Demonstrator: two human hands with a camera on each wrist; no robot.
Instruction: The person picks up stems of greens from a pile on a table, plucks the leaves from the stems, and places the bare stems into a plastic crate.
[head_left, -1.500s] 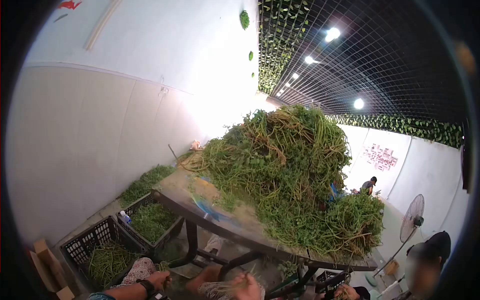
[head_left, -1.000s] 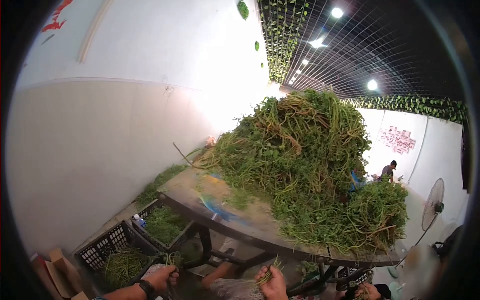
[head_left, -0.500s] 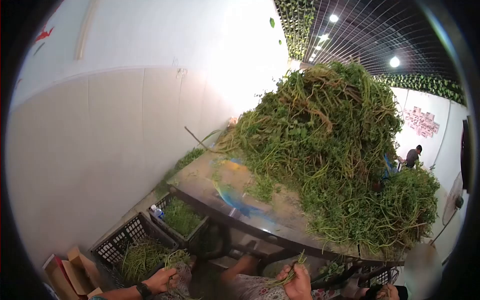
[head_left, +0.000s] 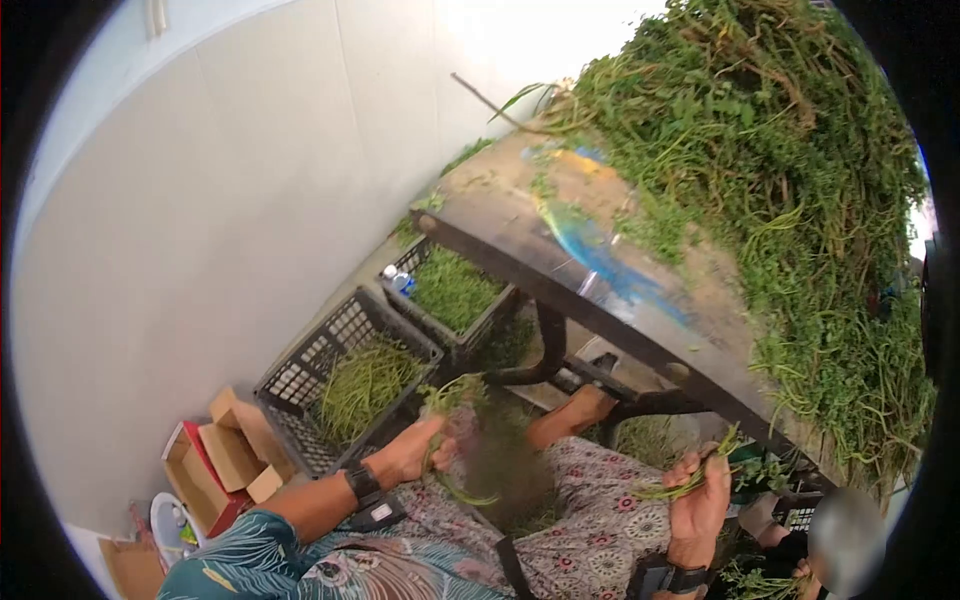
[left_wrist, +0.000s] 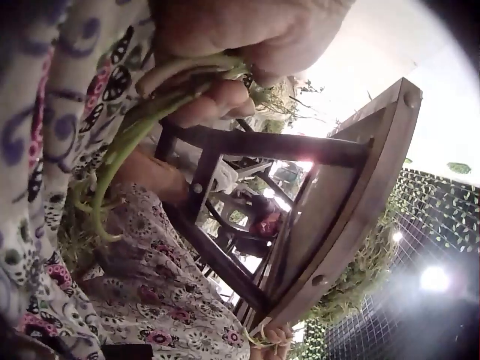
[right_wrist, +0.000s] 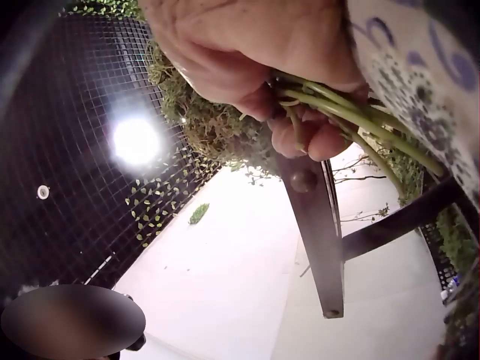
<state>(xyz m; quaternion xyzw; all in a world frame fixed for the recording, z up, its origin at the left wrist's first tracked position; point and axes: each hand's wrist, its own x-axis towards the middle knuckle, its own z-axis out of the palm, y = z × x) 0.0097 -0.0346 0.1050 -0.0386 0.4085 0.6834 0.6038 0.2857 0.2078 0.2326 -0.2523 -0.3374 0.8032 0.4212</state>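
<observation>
L hand [head_left: 412, 452]: fingers curled round a small bunch of green stems [head_left: 447, 405]; leafy tips stick up above the fingers, stalk ends hang below. Wrist view: stems [left_wrist: 142, 120] pinched betw. thumb and curled fingers, trailing down past the patterned fabric.
R hand [head_left: 700, 500]: fingers closed round a second bunch of stems [head_left: 690, 478], ends poking out to the L of the fingers. Wrist view: stems [right_wrist: 352, 112] clamped under curled fingers.
Table edge [head_left: 600, 320]: dark rim runs diagonally just above/beyond both sets of fingers; R fingers sit close under it, L fingers well below.
Greens pile [head_left: 790, 190]: heaped on the table, up and R of the fingers, spilling over the rim near the R hand.
Crates: black crate of cut stems [head_left: 345, 385] just beyond the L fingers; second crate [head_left: 450, 290] behind it, under the table's corner.
Open room: gap betw. the hands over the lap [head_left: 560, 520]; strip of floor and wall L of the crates.
Cardboard boxes [head_left: 225, 460]: L of the L wrist, by the wall.
</observation>
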